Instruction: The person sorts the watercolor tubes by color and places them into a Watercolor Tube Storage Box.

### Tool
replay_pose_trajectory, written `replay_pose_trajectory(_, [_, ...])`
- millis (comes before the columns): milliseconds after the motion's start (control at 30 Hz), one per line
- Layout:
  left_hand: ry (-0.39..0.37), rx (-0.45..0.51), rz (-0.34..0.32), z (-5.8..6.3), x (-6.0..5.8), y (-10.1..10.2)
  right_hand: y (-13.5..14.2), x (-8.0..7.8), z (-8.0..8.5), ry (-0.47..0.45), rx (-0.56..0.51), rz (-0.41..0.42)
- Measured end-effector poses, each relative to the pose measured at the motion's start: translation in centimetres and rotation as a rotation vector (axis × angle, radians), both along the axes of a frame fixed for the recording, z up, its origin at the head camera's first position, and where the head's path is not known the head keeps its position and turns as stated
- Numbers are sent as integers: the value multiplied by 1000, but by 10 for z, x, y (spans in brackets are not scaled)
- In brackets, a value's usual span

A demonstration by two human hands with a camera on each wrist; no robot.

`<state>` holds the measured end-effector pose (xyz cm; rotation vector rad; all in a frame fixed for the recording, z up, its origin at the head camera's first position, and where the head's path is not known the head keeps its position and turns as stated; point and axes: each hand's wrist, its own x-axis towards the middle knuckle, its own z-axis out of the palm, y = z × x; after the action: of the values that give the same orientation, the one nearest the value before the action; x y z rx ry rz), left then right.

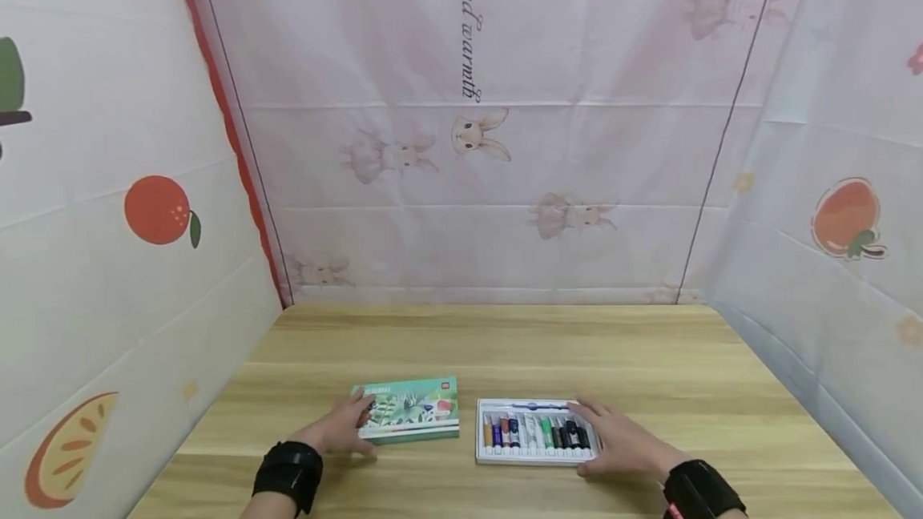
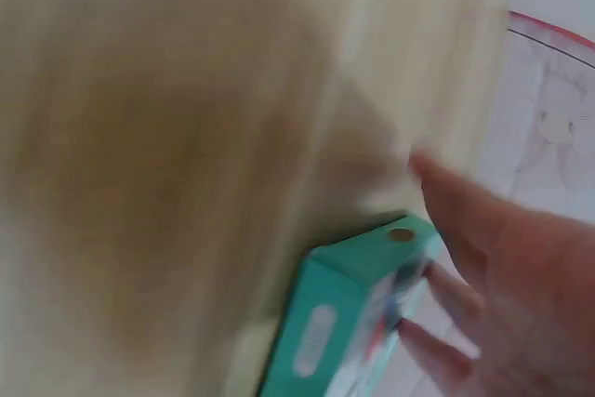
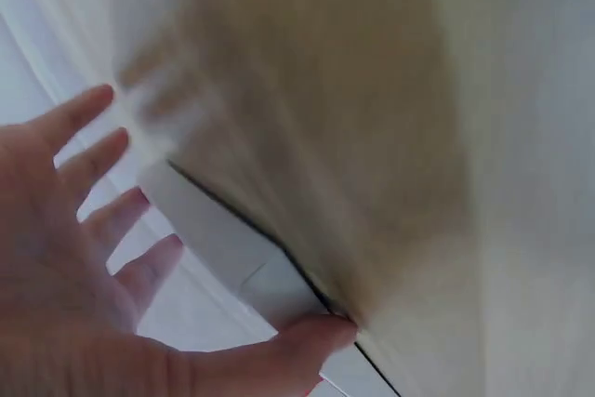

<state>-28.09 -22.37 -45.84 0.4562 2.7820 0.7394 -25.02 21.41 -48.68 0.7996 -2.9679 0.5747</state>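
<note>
A green printed box [image 1: 425, 411] lies on the table, left of centre. My left hand [image 1: 339, 424] is at its left end, fingertips over the top and thumb held apart in front of it. In the left wrist view the box's teal end [image 2: 321, 332] faces the camera, fingers loosely spread. To the right is a shallow white tray [image 1: 526, 461] with several small paint tubes [image 1: 548, 432] in a row and a thin blue paintbrush [image 1: 535, 406] above them. My right hand [image 1: 623, 440] spans the tray's right end, its thumb touching the near edge and its fingers extended.
The wood-grain table [image 1: 505, 343] reaches back to a pink curtain [image 1: 404, 247] with rabbit prints. White sheets with fruit prints hang at the left [image 1: 72, 287] and right [image 1: 793, 142]. A black band [image 1: 288, 475] is on the left wrist, another [image 1: 701, 491] on the right.
</note>
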Motion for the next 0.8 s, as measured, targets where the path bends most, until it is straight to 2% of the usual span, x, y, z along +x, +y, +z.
replay_pose_trajectory(133, [-22,142,-58,-7,5,10,4,3,-1,0,-36,-91])
replay_pose_trajectory(233, [-16,179,-88,-10,9,24,5,4,-2,44,-35,-156])
replay_pose_trajectory(300, [2,157,-90,-13,11,30,5,3,-4,53,-41,-168])
replay_pose_trajectory(500, [14,93,-30,-15,10,38,9,2,-5,44,-42,-144])
replay_pose_trajectory(600, [0,126,-39,-14,10,39,12,2,-5,34,-27,-123])
replay_pose_trajectory(800, [-12,149,-70,-12,11,42,20,-3,2,-53,-19,-76])
